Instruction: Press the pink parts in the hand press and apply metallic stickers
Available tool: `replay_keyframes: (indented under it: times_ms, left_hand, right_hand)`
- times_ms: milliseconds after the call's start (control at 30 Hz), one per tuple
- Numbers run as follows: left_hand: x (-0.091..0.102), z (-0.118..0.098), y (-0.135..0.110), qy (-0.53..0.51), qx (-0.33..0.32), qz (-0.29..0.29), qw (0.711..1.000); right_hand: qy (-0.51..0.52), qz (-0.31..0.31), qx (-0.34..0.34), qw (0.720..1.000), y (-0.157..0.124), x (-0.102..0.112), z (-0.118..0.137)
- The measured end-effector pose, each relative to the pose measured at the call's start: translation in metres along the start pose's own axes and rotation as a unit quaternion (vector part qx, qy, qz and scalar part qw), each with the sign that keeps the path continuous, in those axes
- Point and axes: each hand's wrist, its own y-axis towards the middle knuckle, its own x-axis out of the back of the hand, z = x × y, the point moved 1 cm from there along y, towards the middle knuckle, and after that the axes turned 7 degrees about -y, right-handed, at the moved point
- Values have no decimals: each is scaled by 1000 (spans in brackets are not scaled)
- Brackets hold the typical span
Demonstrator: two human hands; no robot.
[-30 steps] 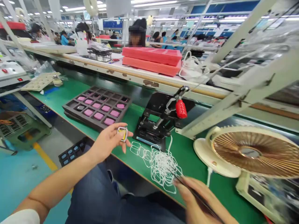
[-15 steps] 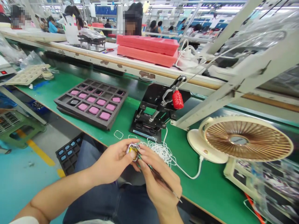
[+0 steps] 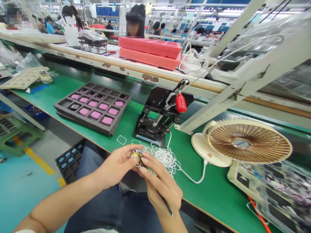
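Observation:
My left hand (image 3: pixel 115 166) is closed around a small watch case (image 3: pixel 136 154) with a yellow part inside, thumb over its open face. In my right hand (image 3: pixel 161 181) I grip dark tweezers (image 3: pixel 165 203); their slim tip reaches the watch case and their back end sticks out below my palm. The fingers of both hands meet at the case, just above my lap. Right behind my hands lies a tangled heap of thin white gaskets (image 3: pixel 165 159), and a single white ring (image 3: pixel 121 139) lies to its left.
A black press fixture (image 3: pixel 155 113) with a red-handled toggle clamp (image 3: pixel 180 103) stands behind the heap. To the left are stacked dark foam trays (image 3: pixel 85 121) holding pink and black pieces. A beige fan (image 3: pixel 247 142) stands at right. Red foam blocks (image 3: pixel 149 53) sit on the shelf; people work beyond.
The tweezers' tip has moved over the face of the watch case, and my right hand has turned so the back end points more steeply down. The view has shifted slightly.

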Motion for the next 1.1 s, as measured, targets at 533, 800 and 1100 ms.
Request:
replay_keyframes:
  times_ms: [533,800,1100]
  left_hand:
    - [16,20,25,-143,64,-52,986]
    - [26,25,21,-133,86,-68,985]
    - [47,44,24,-62,140,-115,981]
  right_hand:
    - [-75,-165,-174,968,-4,26,-29]
    - [-166,-26,-357,919,-5,70,-69]
    - [-378,-94,-430,814,-71,191,-21]
